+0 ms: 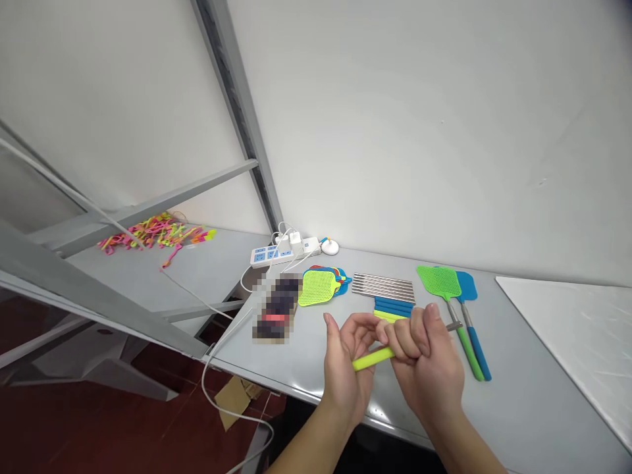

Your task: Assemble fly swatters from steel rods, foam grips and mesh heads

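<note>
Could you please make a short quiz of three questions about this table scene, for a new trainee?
1. True or false: both hands hold the yellow-green handle above the table.
2. Which assembled swatter lies nearer the hands: A) the green swatter, B) the blue swatter, C) a red one?
3. Fill in: the row of metal rods lies between the stack of swatter heads and the ____ swatter.

Key:
1. True; the left hand and the right hand both close around it.
2. A
3. green
</note>
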A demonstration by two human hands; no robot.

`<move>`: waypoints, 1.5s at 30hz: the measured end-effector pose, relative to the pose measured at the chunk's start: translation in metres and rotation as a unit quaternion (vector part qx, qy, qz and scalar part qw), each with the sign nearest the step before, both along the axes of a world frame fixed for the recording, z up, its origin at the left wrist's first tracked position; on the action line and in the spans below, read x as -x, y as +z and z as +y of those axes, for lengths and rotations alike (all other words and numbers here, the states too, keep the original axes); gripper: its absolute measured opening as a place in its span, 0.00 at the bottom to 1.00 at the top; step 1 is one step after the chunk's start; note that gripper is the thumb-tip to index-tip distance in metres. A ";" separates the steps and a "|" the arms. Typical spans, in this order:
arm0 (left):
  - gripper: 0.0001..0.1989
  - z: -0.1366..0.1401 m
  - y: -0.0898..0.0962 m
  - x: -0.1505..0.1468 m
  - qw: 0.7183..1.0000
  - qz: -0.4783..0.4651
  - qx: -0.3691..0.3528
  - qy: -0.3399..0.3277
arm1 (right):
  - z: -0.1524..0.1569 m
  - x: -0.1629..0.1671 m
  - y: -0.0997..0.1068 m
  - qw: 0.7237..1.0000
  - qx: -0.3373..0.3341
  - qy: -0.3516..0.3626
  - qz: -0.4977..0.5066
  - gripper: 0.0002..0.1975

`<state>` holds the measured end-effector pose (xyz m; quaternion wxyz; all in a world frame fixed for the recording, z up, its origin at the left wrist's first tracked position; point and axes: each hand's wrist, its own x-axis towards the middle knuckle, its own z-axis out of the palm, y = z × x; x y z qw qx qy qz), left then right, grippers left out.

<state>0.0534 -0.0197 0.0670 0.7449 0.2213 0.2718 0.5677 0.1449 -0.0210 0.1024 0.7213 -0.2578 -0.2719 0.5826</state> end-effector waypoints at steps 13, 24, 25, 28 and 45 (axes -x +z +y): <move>0.21 0.005 -0.021 0.033 0.941 0.317 -0.088 -0.084 | 0.034 0.000 -0.028 0.939 -0.011 0.064 -0.338 0.23; 0.22 -0.024 -0.048 0.089 0.961 0.235 0.071 0.126 | 0.101 0.055 -0.076 0.539 -0.203 -0.031 -0.817 0.22; 0.22 -0.026 -0.048 0.091 0.960 0.231 0.077 0.140 | 0.107 0.058 -0.079 0.518 -0.215 -0.033 -0.827 0.25; 0.22 -0.028 -0.053 0.096 0.959 0.230 0.080 0.148 | 0.119 0.065 -0.084 0.461 -0.245 -0.033 -0.852 0.34; 0.25 -0.029 -0.063 0.101 0.924 0.380 -0.016 0.047 | 0.079 0.000 -0.044 0.482 -0.192 -0.228 -0.824 0.12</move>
